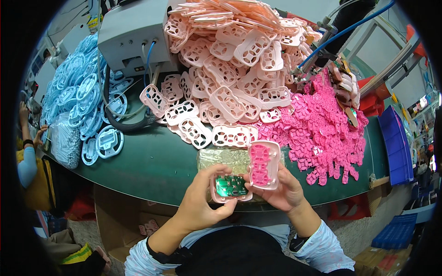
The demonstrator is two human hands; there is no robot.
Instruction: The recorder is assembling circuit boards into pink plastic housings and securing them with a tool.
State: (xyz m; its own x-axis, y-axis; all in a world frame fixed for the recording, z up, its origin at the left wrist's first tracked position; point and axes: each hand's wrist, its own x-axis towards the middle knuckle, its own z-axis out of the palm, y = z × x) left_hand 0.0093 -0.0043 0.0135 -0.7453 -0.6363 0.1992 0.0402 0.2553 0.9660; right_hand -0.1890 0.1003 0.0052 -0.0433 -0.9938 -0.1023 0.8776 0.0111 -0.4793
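Observation:
My left hand (202, 198) is closed round a pale pink plastic shell with a green circuit board (230, 186) lying in it. In my right hand (287, 191) is a second pale pink shell (271, 171), held upright with its inner side showing and a bright pink button pad (260, 164) set in it. The two shells are close together at the table's near edge, and my right fingertips reach the board's side. Behind them lies a flat block wrapped in clear yellowish film (216, 158), partly covered by my hands.
Pale pink shells (228, 103) are heaped beyond my hands, with bright pink button pads (317, 124) to their right. Light blue plastic parts (85, 92) pile up at left beside a grey machine box (133, 39). A blue bin (395, 145) stands right; a co-worker's arm (27, 152) shows far left.

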